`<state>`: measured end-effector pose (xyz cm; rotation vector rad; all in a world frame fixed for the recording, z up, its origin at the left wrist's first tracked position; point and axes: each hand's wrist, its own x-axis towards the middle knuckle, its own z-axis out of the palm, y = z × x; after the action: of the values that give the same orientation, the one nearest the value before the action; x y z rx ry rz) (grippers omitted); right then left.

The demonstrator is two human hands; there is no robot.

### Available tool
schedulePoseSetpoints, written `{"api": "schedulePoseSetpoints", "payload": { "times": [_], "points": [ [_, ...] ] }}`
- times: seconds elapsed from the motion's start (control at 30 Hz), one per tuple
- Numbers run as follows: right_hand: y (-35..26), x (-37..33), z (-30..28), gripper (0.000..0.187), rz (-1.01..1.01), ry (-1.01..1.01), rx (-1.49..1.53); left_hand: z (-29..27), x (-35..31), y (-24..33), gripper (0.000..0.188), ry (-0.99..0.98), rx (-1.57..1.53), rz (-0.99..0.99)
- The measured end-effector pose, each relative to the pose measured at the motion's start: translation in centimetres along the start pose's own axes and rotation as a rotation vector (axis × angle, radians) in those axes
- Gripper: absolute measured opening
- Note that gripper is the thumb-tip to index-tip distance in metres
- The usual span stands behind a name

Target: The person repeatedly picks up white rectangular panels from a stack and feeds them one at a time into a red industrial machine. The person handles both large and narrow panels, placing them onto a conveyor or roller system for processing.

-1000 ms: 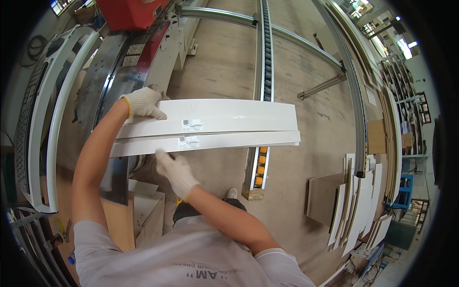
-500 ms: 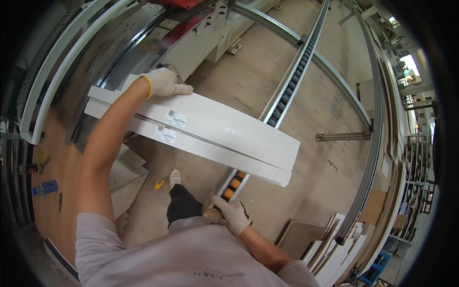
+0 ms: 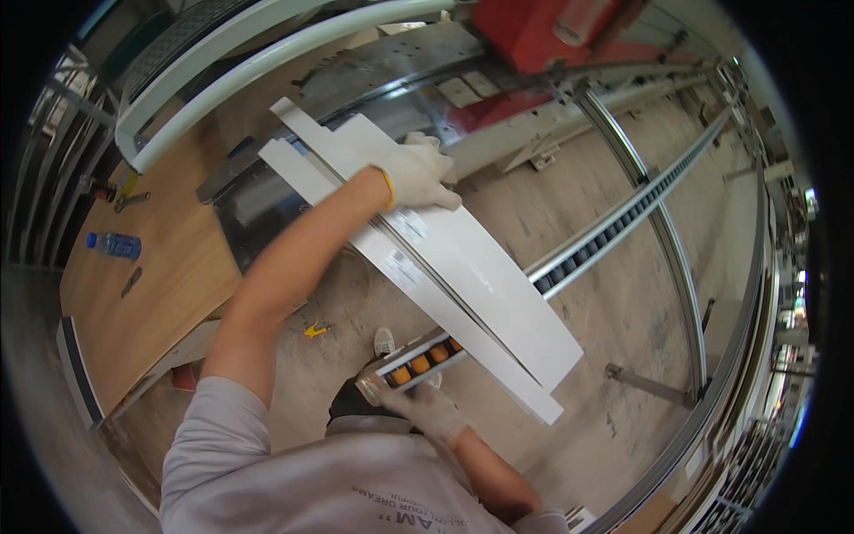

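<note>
Long white panels lie in front of me, a broad panel and a narrower white strip beside it, with a thin wedge-shaped gap between them. Both carry paper labels. My left hand, in a white knit glove with a yellow cuff, is closed over the far edge of the broad panel. The panels lie across a narrow roller track with dark rollers and, at its near end, orange ones. That near end is wrapped in tan tape. My gloved right hand, somewhat blurred, is closed at this end, its fingertips partly hidden.
To the left, a wooden board bears a blue-capped bottle and small tools. A metal machine bed stands beyond it, with a red machine part above. A yellow air gun is down by my foot. Metal rails cross the right side.
The view has turned, showing more of the wooden board and the red machine part. The panels now slant more steeply down to the right. Both hands stay at the panels and track end.
</note>
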<state>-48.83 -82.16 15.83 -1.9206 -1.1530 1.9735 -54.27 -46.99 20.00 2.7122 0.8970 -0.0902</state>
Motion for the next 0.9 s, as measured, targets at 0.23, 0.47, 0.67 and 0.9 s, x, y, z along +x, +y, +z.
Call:
{"api": "schedulePoseSetpoints", "payload": {
  "times": [0.23, 0.47, 0.67, 0.9],
  "points": [
    [-8.4, -4.2, -8.6, 0.092, -0.667, 0.861, -0.743, 4.2, -15.5, 2.2, 0.04, 0.979, -0.585, -0.583],
    [-9.8, 3.5, -13.3, 0.083, -0.562, 0.649, -0.737, 11.3, -16.2, 8.4, 0.068, 0.453, -0.954, -0.981],
    [-10.4, 5.0, -15.4, 0.077, -0.576, 0.546, -0.873, 9.5, -14.5, 9.7, 0.081, 0.528, -1.203, -0.996],
    [-10.7, 6.0, -15.0, 0.081, -0.517, 0.558, -1.014, 8.6, -14.8, 8.5, 0.088, 0.307, -0.983, -0.985]
  ]
}}
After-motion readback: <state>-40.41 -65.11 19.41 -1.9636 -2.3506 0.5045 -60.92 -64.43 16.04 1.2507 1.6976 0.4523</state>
